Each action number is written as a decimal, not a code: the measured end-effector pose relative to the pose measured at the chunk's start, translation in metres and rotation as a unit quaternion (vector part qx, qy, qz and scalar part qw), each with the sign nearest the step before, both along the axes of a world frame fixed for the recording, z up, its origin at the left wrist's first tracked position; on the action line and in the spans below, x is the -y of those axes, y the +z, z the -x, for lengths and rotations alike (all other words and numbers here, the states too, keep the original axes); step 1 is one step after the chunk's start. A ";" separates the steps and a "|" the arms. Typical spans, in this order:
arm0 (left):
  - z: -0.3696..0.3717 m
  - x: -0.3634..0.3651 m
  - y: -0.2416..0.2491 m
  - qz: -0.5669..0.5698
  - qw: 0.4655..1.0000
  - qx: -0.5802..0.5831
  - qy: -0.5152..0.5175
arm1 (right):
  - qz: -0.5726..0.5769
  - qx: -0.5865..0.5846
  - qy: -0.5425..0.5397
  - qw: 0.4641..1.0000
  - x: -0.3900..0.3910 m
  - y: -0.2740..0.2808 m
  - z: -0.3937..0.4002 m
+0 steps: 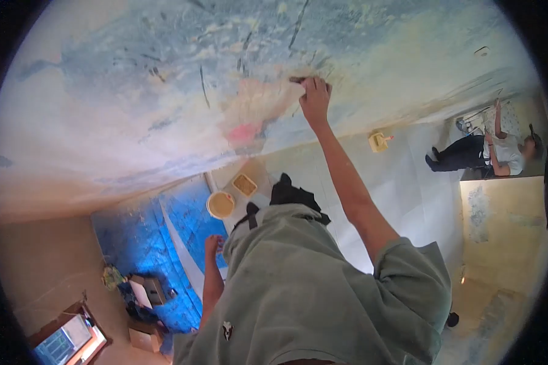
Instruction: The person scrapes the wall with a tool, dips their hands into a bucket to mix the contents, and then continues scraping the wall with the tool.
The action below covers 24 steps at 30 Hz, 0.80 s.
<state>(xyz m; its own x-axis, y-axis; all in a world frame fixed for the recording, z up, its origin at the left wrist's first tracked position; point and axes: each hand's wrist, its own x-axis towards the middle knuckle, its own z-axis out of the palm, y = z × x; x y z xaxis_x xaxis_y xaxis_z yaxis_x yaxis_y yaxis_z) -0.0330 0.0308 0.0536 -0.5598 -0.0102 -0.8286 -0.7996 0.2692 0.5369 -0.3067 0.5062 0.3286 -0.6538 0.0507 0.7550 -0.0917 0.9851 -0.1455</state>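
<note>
My right hand is raised to the painted wall, its fingers closed on a small dark brown tool. The tool touches or nearly touches the wall, and its exact kind is hidden by the fingers. Around it the wall carries grey-blue patches, dark streaks and a pinkish-red area. My left hand hangs low beside my body with the fingers curled in, and I see nothing in it. Near that hand on the floor stands a round pale bucket.
A rectangular tub sits beside the bucket, close to my feet. A yellow container stands by the wall's base. Blue sheeting covers floor at left, with boxes on it. Another person works at the far right.
</note>
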 end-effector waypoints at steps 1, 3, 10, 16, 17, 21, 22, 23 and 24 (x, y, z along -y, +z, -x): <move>0.001 0.000 -0.001 0.001 1.000 -0.003 0.002 | 0.011 -0.013 -0.004 1.000 0.001 0.008 -0.002; 0.003 -0.003 0.005 -0.008 1.000 0.008 0.028 | 0.024 -0.035 -0.011 0.999 0.000 0.023 0.002; -0.005 0.002 -0.006 0.000 0.999 0.022 0.028 | 0.053 -0.043 -0.038 0.997 0.002 -0.002 0.013; -0.008 -0.009 0.007 0.009 1.000 -0.028 -0.009 | 0.084 0.006 0.026 0.996 0.011 0.016 0.002; -0.008 -0.008 0.001 0.011 1.000 -0.028 -0.010 | 0.073 -0.032 -0.005 0.997 0.010 0.032 0.005; -0.007 -0.007 0.003 0.043 0.998 -0.010 -0.045 | 0.105 -0.091 -0.022 0.990 0.009 0.068 0.013; -0.005 -0.004 0.007 0.049 0.998 -0.011 -0.047 | 0.115 -0.106 -0.009 0.988 0.010 0.067 0.014; -0.003 -0.006 0.010 0.031 0.999 0.004 -0.020 | 0.118 -0.106 -0.012 0.987 0.011 0.054 0.015; -0.003 -0.009 0.011 0.012 1.000 0.022 0.007 | 0.090 -0.125 -0.015 0.988 0.013 0.026 0.017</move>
